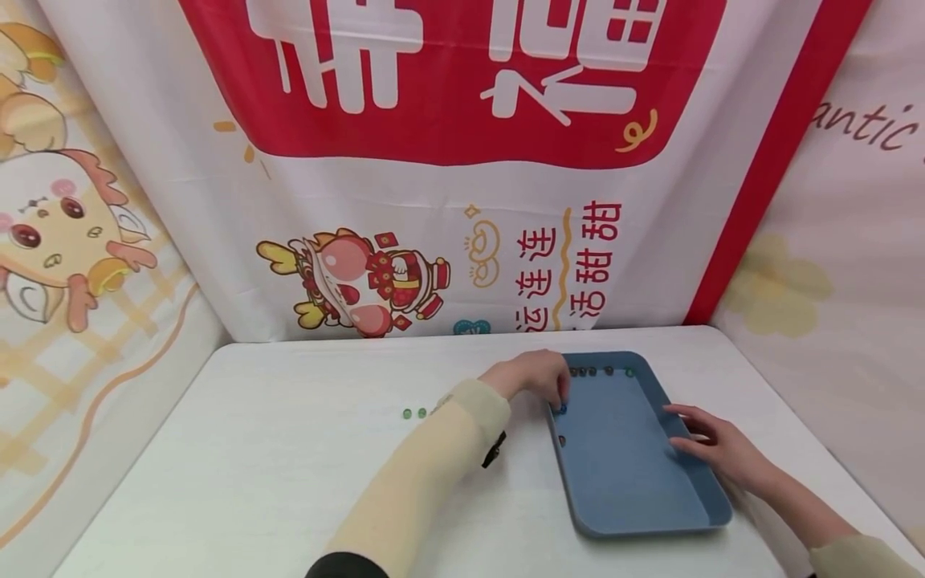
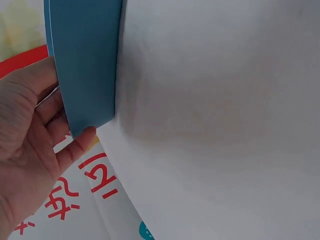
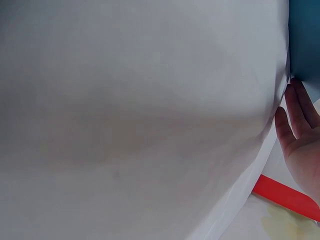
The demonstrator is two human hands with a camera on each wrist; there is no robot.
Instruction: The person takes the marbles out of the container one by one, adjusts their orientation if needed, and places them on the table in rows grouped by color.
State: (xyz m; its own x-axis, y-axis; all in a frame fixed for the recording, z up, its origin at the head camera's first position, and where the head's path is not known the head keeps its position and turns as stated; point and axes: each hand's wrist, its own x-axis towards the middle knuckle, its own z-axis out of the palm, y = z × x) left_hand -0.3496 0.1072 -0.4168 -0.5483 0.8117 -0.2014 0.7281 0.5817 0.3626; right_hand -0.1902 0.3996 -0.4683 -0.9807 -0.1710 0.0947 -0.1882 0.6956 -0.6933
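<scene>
A blue-grey tray (image 1: 621, 474) lies on the white table, and several small glass marbles sit inside it. My left hand (image 1: 542, 376) reaches over the tray's left wall and pinches a blue marble (image 1: 563, 409) low beside that wall. The left wrist view shows the left hand (image 2: 35, 120) at the tray wall (image 2: 87, 65), which hides some fingertips. A brown marble (image 1: 562, 441) lies nearer me along the same side. Against the tray's right outer wall rests my right hand (image 1: 723, 448); its fingers (image 3: 296, 107) look fairly straight in the right wrist view.
Several dark marbles (image 1: 592, 372) and a green marble (image 1: 629, 372) line the tray's far end. Left of the tray, green marbles (image 1: 422, 413) lie on the white table (image 1: 289, 466), partly behind my left sleeve (image 1: 426, 457). Printed cloths (image 1: 462, 193) rise behind and at both sides.
</scene>
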